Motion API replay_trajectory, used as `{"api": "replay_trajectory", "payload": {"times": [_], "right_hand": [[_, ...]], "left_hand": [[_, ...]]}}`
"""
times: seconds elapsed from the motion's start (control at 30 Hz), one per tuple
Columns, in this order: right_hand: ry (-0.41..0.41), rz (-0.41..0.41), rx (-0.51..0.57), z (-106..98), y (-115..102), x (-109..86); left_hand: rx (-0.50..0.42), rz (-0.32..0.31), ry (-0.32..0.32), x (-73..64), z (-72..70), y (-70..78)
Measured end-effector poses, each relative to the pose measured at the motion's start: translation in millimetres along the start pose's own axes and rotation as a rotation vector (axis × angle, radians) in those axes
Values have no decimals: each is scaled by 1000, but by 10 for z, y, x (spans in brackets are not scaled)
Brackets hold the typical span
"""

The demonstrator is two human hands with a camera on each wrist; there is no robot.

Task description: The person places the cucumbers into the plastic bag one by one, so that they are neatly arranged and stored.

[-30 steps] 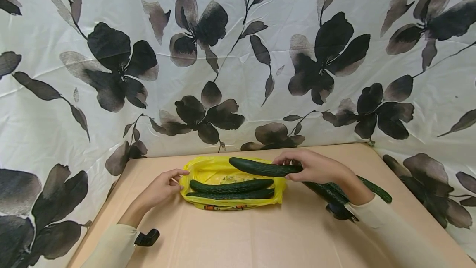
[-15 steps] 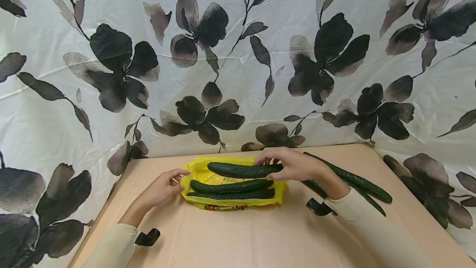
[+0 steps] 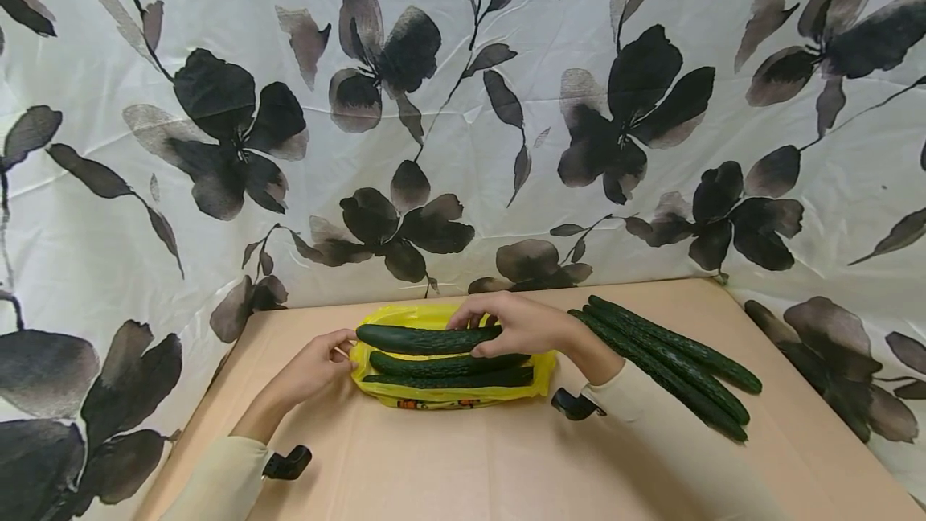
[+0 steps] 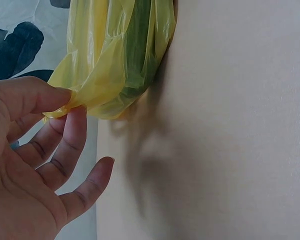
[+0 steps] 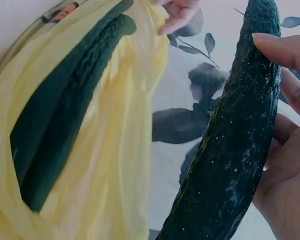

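**Right hand (image 3: 517,324) grips a long, dark green cucumber (image 3: 412,338) over an open, thin yellow plastic bag (image 3: 405,313)**

The right hand holds the cucumber near one end, thumb on the near side and fingers on the far side. The cucumber lies level across the bag's mouth, its free end pointing towards the left hand (image 3: 314,364); whether it touches the plastic cannot be told. The left hand pinches the bag's left edge between thumb and fingers, its little finger held away from the rest.

Inside the bag, two slim, dark green cucumbers (image 3: 448,366) rest side by side, lengthwise, near the front wall. The film is glossy, creased and see-through enough for green to show through it in the left wrist view. Orange and black printing runs along the near side.

The held cucumber's skin is bumpy and flecked with pale specks, and its body curves slightly. To the right of the bag, well apart from it, three long, ridged green cucumbers (image 3: 673,362) lie together at a slant on the smooth, peach-coloured tabletop (image 3: 434,465).

Cream sleeves (image 3: 210,481) cover both forearms, with a small black device at each wrist. Behind hangs a wrinkled white cloth (image 3: 492,143) with grey and black flowers.
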State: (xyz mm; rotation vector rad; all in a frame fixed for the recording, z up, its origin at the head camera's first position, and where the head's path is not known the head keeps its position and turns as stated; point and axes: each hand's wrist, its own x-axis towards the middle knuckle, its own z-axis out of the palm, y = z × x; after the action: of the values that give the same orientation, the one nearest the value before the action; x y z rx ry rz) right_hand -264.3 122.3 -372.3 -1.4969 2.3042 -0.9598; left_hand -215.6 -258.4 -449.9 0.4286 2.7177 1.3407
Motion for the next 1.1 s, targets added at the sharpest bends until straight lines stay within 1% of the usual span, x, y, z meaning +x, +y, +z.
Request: {"api": "replay_trajectory", "payload": {"times": [0.13,0.23,0.4,0.53,0.63,0.7,0.9,1.1], "right_hand": [[9,4,7,84,43,95],[15,22,11,142,85,146],[16,55,-3,241,176,247],[19,79,-26,315,268,322],[12,97,-53,363,342,359],[5,109,-75,390,388,375],[-9,142,-153,464,490,404],[-28,195,-233,525,517,433]], "left_hand": [[-4,0,-2,-2,-4,2],[-5,1,-7,-1,-6,8],[0,-1,1,-7,-3,8],[-20,30,-9,-12,-1,12],[-27,50,-16,-13,-5,14],[-21,50,-10,-12,-5,14],[9,32,-2,-14,-4,11],[-18,7,-19,-3,-4,33]]}}
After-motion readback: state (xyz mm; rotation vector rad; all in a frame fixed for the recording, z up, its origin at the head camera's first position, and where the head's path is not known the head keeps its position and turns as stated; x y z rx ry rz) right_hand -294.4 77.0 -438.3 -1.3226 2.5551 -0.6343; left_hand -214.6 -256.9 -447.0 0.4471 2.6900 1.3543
